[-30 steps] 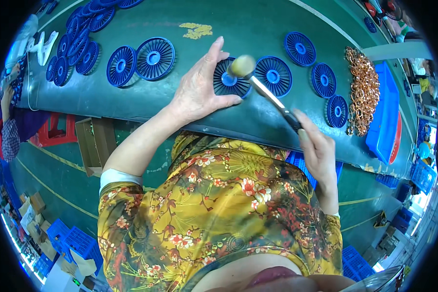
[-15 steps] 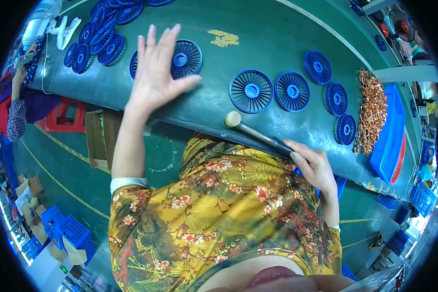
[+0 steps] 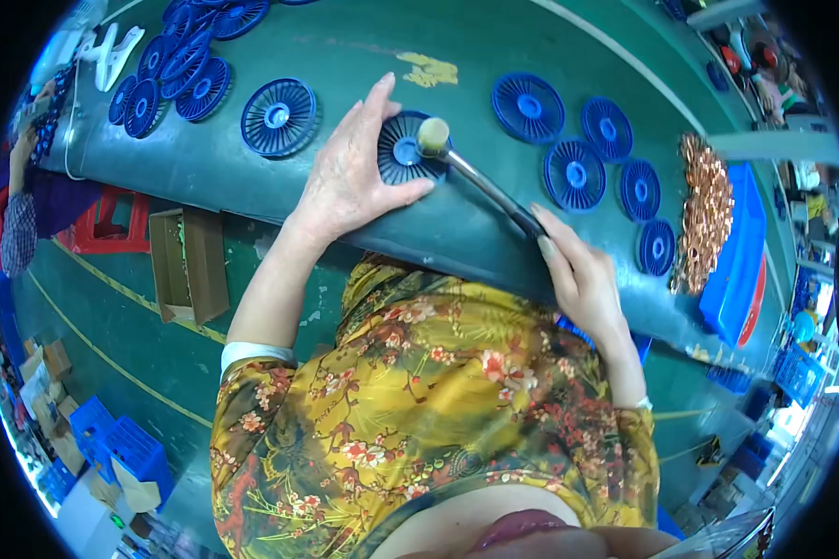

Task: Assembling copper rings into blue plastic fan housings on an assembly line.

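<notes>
Left hand point(image 3: 350, 177) lies flat, palm down, fingers spread; index finger runs up the left rim of a blue ribbed disc point(image 3: 405, 149) and the thumb presses against its lower right edge. Reads as a pinning hold, keeping the disc from sliding on the green surface point(image 3: 345, 56). Not a closed grip; nothing lifted.

Right hand point(image 3: 578, 275) is curled around the dark handle end of a small mallet point(image 3: 480, 177). Fingers wrapped, closed on the handle. Shaft runs up and to the left from the hand; the pale round head sits over the upper right part of the disc, just beside its hub. Whether the head touches the disc or hovers just above it I cannot tell; the view blurs there.

Disc position: between the two hands, directly against the left one, well apart from the right one and joined to it only by the mallet's length.

Outward, left: one single blue disc point(image 3: 278, 115) near the left hand, then an overlapping heap of blue discs point(image 3: 172, 79) toward the far left corner. Outward, right: a loose group of blue discs point(image 3: 606, 158) laid singly, a pile of copper-coloured rings point(image 3: 704, 210) beside them, and a blue tray point(image 3: 741, 252) at the surface edge. A cardboard box point(image 3: 188, 265) stands on the floor below.
</notes>
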